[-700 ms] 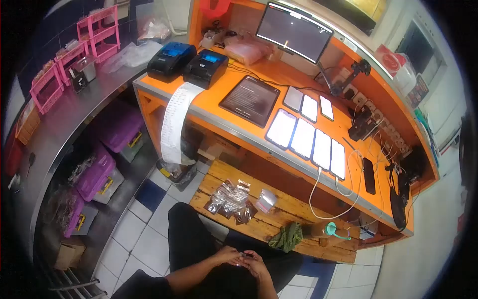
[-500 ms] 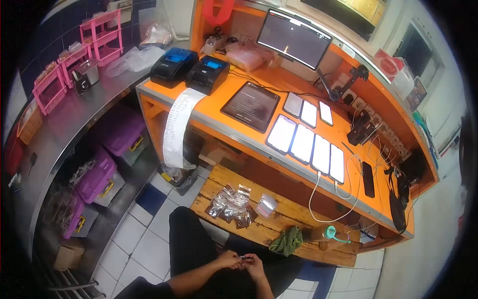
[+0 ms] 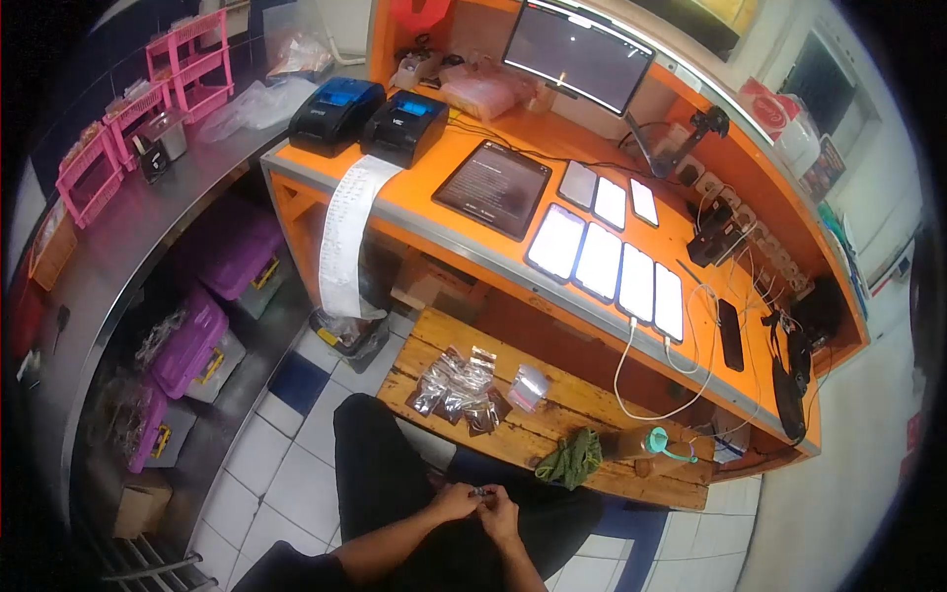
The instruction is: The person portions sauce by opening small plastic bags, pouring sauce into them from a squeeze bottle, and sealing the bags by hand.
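Note:
Over my lap, my left hand (image 3: 456, 502) and my right hand (image 3: 500, 513) meet with fingers pinched together. Between their fingertips shows a small greyish thing (image 3: 480, 493), too small to name. Just beyond my hands, a pile of small silvery packets (image 3: 456, 387) lies on the wooden bench (image 3: 404, 380). A clear plastic packet (image 3: 529, 388) sits to the right of the pile. Further right on the bench are a crumpled green cloth (image 3: 570, 460) and a bottle with a turquoise cap (image 3: 631, 444).
Above the bench stands an orange desk (image 3: 404, 212) with several lit phones (image 3: 598, 259), a tablet (image 3: 493, 187), a monitor (image 3: 577, 54) and receipt printers (image 3: 404, 128). A long paper strip (image 3: 343, 237) hangs down. Purple-lidded boxes (image 3: 189, 340) sit under the steel counter (image 3: 163, 232) at left.
The view has tilted slightly, so the desk and bench appear a little higher. My hands stay together over my lap, with the fingers shifted slightly.

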Motion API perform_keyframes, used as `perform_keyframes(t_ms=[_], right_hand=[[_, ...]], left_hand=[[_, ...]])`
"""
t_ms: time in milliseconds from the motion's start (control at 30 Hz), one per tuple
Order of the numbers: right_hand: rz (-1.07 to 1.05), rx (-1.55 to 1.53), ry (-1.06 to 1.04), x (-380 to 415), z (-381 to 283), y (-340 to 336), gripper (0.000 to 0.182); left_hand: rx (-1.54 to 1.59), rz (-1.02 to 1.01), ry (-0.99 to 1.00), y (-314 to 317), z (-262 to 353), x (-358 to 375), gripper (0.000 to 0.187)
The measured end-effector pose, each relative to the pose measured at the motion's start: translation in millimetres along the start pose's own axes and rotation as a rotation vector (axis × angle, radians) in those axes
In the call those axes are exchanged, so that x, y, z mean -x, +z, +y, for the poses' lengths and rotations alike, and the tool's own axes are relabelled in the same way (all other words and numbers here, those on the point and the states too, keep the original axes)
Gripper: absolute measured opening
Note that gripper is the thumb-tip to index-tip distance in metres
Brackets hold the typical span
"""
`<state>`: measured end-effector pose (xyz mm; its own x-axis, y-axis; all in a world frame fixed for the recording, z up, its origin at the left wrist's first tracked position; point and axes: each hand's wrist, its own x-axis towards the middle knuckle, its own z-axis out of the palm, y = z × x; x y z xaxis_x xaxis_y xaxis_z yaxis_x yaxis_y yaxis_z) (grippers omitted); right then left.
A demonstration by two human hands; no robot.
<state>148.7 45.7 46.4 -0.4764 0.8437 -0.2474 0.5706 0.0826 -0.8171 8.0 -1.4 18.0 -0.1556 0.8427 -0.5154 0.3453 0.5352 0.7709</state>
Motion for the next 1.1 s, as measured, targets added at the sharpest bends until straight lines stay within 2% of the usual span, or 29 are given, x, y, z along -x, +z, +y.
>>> perform_keyframes(t_ms=[67, 167, 367, 467, 567, 667, 767, 867, 967, 1100], right_hand=[[-0.002, -0.018, -0.003, 1.6, -7.2, -1.8, 0.03], [-0.006, 0.017, -0.001, 1.2, -7.1, 0.1, 0.029], [0.078, 0.165, -0.101, 5.5, 0.5, 4.7, 0.026], [0.048, 0.448, -0.23, 0.5, 16.5, 6.4, 0.022], [0.069, 0.544, -0.344, 7.1, -6.9, -0.5, 0.02], [0.034, 0.635, -0.375, 18.7, -54.1, -16.9, 0.021], [-0.084, 0.569, -0.521, 26.3, -72.8, -23.1, 0.025], [-0.039, 0.382, -0.721, 16.4, -54.4, -26.0, 0.028], [-0.204, 0.535, -0.772, 4.8, -37.9, -35.5, 0.026], [-0.284, 0.571, -0.538, 2.4, -59.8, -48.8, 0.027]], left_hand=[[0.029, -0.025, 0.026, 1.3, -3.6, -1.5, 0.038], [0.0, 0.056, 0.079, -3.4, 1.1, 5.5, 0.038], [-0.109, 0.032, -0.014, -0.2, 4.6, 5.6, 0.034], [-0.047, 0.048, -0.104, -2.4, 7.7, 4.3, 0.034], [0.024, 0.079, -0.038, -11.1, 13.3, 8.6, 0.036], [0.31, -0.077, 0.036, 2.2, -31.2, -23.8, 0.037], [0.102, -0.064, 0.15, -30.5, -7.4, -11.4, 0.037], [0.133, -0.199, 0.256, -32.7, -8.6, -4.4, 0.034], [0.094, -0.165, 0.224, -35.6, 5.6, 7.0, 0.03], [0.231, -0.013, 0.515, -36.0, 14.1, 13.8, 0.026]])
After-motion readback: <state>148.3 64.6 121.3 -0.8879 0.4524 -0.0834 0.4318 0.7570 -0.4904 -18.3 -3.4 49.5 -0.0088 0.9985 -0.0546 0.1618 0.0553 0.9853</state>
